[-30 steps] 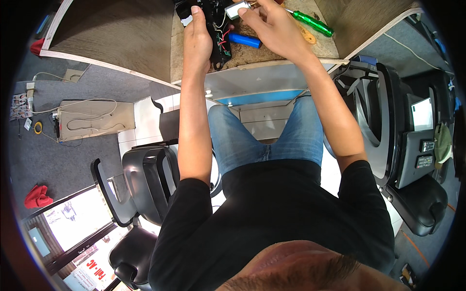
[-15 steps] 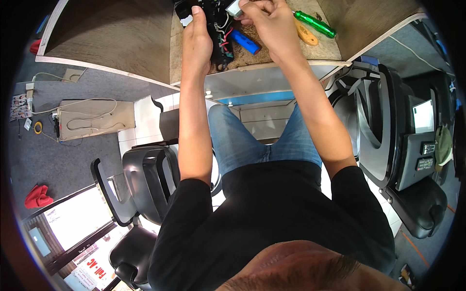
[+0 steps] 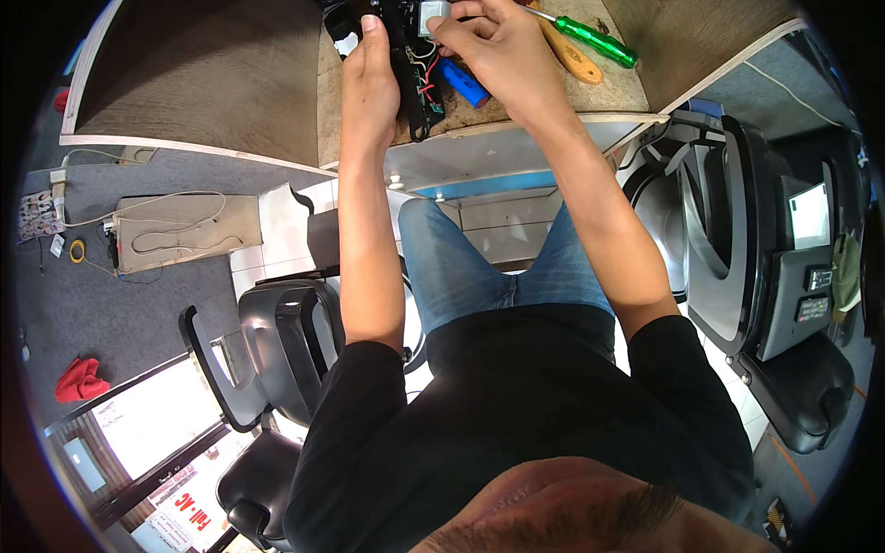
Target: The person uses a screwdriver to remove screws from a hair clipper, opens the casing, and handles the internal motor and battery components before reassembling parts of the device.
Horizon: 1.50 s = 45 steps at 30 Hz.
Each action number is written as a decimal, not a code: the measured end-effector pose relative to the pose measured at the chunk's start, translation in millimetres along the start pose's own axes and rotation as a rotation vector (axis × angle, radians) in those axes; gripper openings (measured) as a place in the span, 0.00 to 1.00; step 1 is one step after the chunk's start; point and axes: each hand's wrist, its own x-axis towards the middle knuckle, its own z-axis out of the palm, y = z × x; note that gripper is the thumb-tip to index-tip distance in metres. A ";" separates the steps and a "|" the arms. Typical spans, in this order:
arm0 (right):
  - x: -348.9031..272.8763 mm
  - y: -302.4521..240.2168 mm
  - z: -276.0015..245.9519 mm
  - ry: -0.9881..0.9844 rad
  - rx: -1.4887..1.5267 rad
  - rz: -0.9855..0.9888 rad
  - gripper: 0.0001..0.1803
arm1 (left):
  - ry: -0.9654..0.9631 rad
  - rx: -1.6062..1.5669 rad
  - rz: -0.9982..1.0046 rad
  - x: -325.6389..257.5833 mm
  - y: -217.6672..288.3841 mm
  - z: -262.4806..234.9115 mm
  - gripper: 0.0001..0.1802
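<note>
The black device [image 3: 406,55] lay at the far edge of the worktop [image 3: 230,83], a dark casing opened up, with red and black wires [image 3: 426,81] spilling from its right side and a white patch on its left end. A small silvery block [image 3: 433,17] sat just above those wires, at the device's upper right.

The left hand [image 3: 369,78] lay along the device's left side, fingers curled over the casing and the thumb pointing up toward the white patch, so it was closed on the device. The right hand [image 3: 502,55] was bent narrow, its fingertips pinched on the silvery block (how firmly could not be told).

Right of the device, partly under the right hand, lay a blue cylinder [image 3: 464,85], touching the wires or very near them. Farther right of the device lay a screwdriver with a green handle [image 3: 595,41] and, just beside it, a tool with an orange handle [image 3: 572,60].

The worktop was brown wood with a pale edge. Below the device, past the person's jeans, stood a black chair [image 3: 286,350] on grey floor; well to the device's left lay a flat beige board with cables [image 3: 175,230], and lower left a red cloth [image 3: 78,380].
</note>
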 end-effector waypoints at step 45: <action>-2.9 -5.7 4.6 0.078 -0.294 -0.124 0.18 | -0.005 0.018 0.011 -2.8 1.6 0.7 0.36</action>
